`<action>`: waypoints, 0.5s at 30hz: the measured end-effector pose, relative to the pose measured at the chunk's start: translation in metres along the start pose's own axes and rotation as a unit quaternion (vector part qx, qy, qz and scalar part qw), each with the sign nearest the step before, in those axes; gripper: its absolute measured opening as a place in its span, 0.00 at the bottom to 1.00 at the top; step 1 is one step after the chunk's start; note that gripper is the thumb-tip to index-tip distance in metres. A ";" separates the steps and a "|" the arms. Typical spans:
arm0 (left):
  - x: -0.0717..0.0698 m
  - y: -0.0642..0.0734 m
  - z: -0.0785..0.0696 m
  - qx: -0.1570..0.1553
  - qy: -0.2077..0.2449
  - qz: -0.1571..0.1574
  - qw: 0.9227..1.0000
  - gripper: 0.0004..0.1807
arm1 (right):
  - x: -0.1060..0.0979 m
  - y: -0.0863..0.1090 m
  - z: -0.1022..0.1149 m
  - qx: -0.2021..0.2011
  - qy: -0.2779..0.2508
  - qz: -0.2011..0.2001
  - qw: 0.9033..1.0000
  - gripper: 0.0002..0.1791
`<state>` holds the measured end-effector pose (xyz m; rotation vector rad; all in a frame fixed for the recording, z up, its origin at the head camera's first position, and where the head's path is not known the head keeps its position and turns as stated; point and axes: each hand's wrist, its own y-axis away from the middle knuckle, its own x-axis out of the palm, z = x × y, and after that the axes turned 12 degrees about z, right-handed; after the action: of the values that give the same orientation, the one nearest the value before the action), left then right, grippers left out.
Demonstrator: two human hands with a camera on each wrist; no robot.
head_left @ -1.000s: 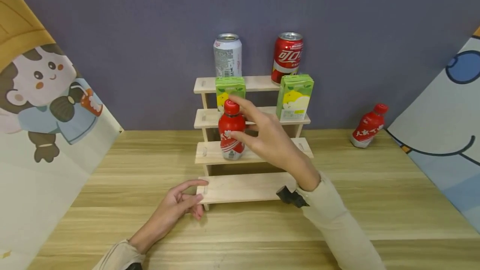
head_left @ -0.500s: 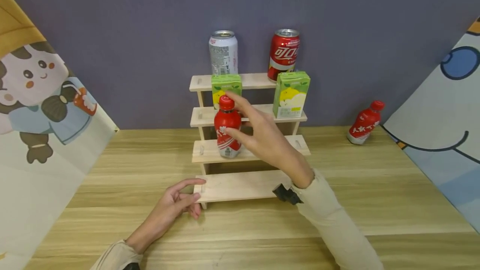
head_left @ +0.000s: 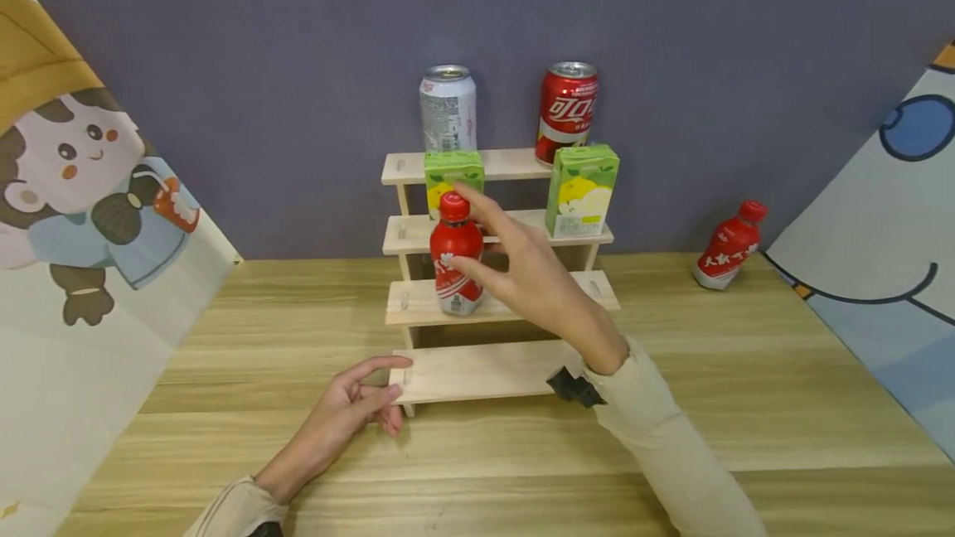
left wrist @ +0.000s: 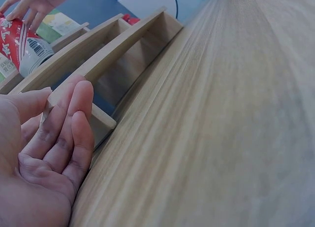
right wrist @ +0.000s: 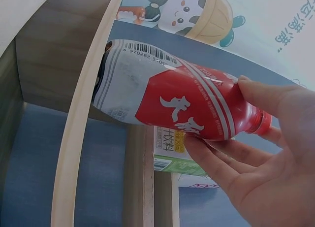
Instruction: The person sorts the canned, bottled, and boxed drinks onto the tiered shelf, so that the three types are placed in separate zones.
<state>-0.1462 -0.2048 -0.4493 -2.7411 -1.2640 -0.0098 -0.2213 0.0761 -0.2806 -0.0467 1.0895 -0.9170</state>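
Note:
My right hand [head_left: 533, 272] holds a red plastic drink bottle [head_left: 453, 251] with a red cap, thumb on one side and fingers on the other. The bottle stands upright at the left of the second step up on a wooden tiered display stand [head_left: 477, 373]. In the right wrist view the bottle's [right wrist: 172, 96] base is right at the step's front edge. My left hand [head_left: 354, 404] grips the left end of the lowest step. The left wrist view shows the left thumb and fingers [left wrist: 81, 96] around that end.
Green juice cartons [head_left: 584, 191] stand left and right on the third step, the left one partly hidden. A white can [head_left: 449, 110] and a red cola can [head_left: 567, 113] occupy the top step. Another red bottle [head_left: 729, 245] leans at the table's back right, near the side panel.
The head view shifts slightly. Both hands and the bottle keep their places on the stand.

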 end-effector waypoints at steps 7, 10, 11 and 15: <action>0.001 -0.003 0.001 0.004 0.004 0.007 1.000 0.25 | -0.001 0.004 -0.005 -0.001 0.005 -0.006 1.000 0.47; 0.001 -0.002 0.001 0.006 0.005 0.006 1.000 0.25 | 0.002 0.005 -0.006 -0.010 0.000 -0.006 1.000 0.47; 0.001 -0.001 0.001 0.005 0.005 0.005 1.000 0.25 | 0.003 0.006 -0.006 -0.011 -0.001 -0.006 1.000 0.48; 0.000 0.000 0.000 0.003 0.004 0.004 1.000 0.25 | 0.007 0.010 -0.009 -0.015 -0.002 -0.009 1.000 0.48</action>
<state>-0.1464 -0.2052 -0.4495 -2.7387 -1.2490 -0.0164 -0.2211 0.0815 -0.2944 -0.0835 1.1010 -0.9163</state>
